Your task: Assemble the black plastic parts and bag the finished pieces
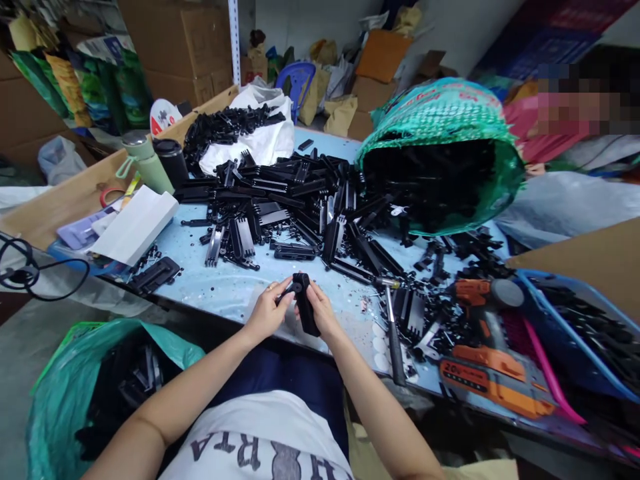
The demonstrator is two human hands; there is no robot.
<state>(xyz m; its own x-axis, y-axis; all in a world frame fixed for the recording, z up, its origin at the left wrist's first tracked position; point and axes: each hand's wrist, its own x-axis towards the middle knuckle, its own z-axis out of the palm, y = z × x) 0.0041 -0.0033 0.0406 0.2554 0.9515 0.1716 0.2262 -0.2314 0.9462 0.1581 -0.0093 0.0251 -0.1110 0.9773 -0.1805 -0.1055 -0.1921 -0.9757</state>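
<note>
Close in front of me, over the table's near edge, is a long black plastic part [307, 310] with a round boss near its top end. My right hand [323, 310] is wrapped along its right side. My left hand [273, 307] pinches at its upper left, where a small dark piece shows between thumb and fingers; whether it is separate I cannot tell. Just beyond my hands lies a heap of black plastic parts [270, 187], some with pronged metal plates. A hammer [394, 333] rests to the right of my right hand.
An orange cordless drill [495, 367] lies at the right, by a blue bin [575, 287] of black parts. A green woven sack [440, 113] opens toward me. Lower left stands a green bag [55, 407]. A white box [135, 227] and bottle [145, 160] stand left. Another person [545, 133] is far right.
</note>
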